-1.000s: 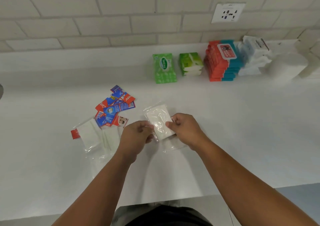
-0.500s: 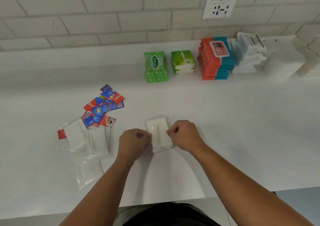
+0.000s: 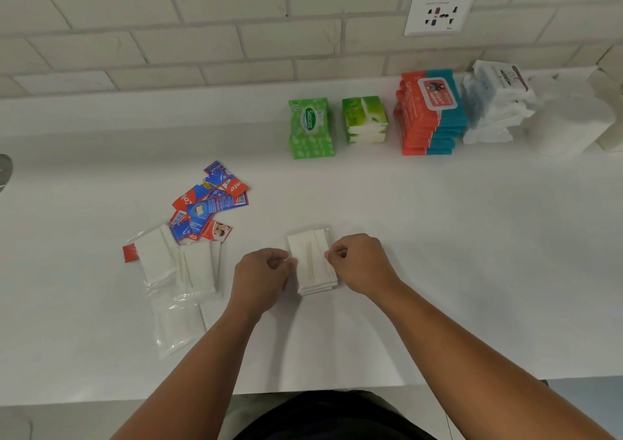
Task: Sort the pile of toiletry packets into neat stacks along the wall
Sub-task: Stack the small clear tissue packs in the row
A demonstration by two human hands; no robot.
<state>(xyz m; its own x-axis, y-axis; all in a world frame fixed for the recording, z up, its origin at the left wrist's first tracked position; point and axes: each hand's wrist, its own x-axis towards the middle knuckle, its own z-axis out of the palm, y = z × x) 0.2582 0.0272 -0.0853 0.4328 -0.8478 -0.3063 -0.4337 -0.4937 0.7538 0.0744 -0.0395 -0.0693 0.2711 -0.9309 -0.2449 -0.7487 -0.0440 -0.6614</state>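
A small stack of clear packets with white napkins and toothpicks (image 3: pixel 312 261) lies on the white counter (image 3: pixel 438 237) in front of me. My left hand (image 3: pixel 261 276) pinches its left edge and my right hand (image 3: pixel 359 262) pinches its right edge. To the left lie more clear white packets (image 3: pixel 178 271) and a loose heap of red and blue toothpaste sachets (image 3: pixel 209 202). Along the wall stand a green wipes pack (image 3: pixel 310 128), a green tissue stack (image 3: pixel 365 119), a red and teal wipes stack (image 3: pixel 433 112) and a stack of white packs (image 3: pixel 495 102).
A white paper roll (image 3: pixel 569 124) stands at the far right by the wall. A wall socket (image 3: pixel 438 13) sits in the brick wall above the stacks. The counter's front edge runs just below my forearms. A grey object (image 3: pixel 5 170) peeks in at the left edge.
The packet I held tilted above the counter has come down flat onto the small stack. Both hands now grip the stack's sides. The view has shifted slightly to the right.
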